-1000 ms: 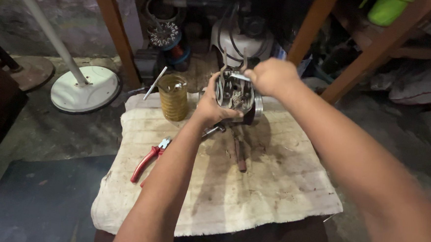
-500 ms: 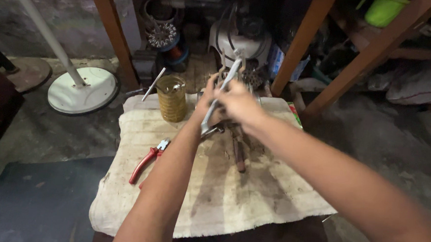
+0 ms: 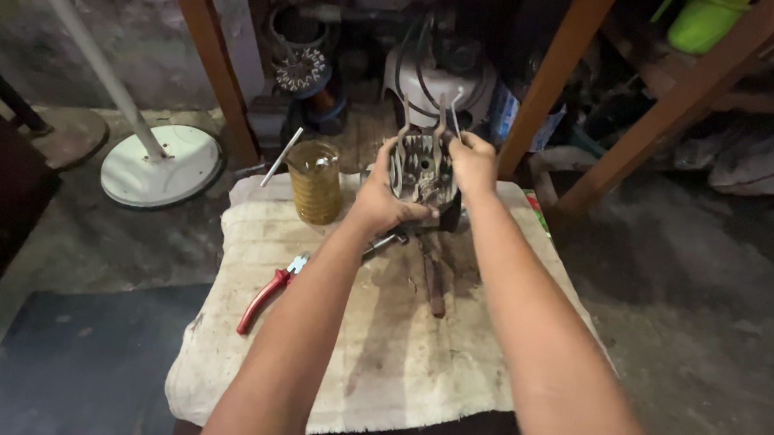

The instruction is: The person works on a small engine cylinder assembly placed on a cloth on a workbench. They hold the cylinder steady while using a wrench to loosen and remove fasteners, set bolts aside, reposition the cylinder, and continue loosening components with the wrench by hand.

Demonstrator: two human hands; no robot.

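My left hand (image 3: 377, 199) grips a grey metal engine part (image 3: 422, 168) from its left side and holds it up above the far end of a stained cloth (image 3: 380, 350). My right hand (image 3: 472, 160) clasps the part's right side, and two thin metal rods stick up from the part by its fingers. Under the part lie a dark rod-shaped tool (image 3: 434, 277) and a small wrench (image 3: 386, 241). Red-handled pliers (image 3: 270, 289) rest on the cloth to the left of my left forearm.
A yellowish ribbed jar (image 3: 315, 181) with a thin stick in it stands at the cloth's far left. A white round fan base (image 3: 161, 175) sits on the floor at left. Wooden posts (image 3: 214, 58), a machine with cables (image 3: 439, 70) and a green container (image 3: 704, 22) stand behind.
The part was held up between both hands, then my right hand held a thin tool in front of it. Now both hands clasp the part again, lifted toward the far edge.
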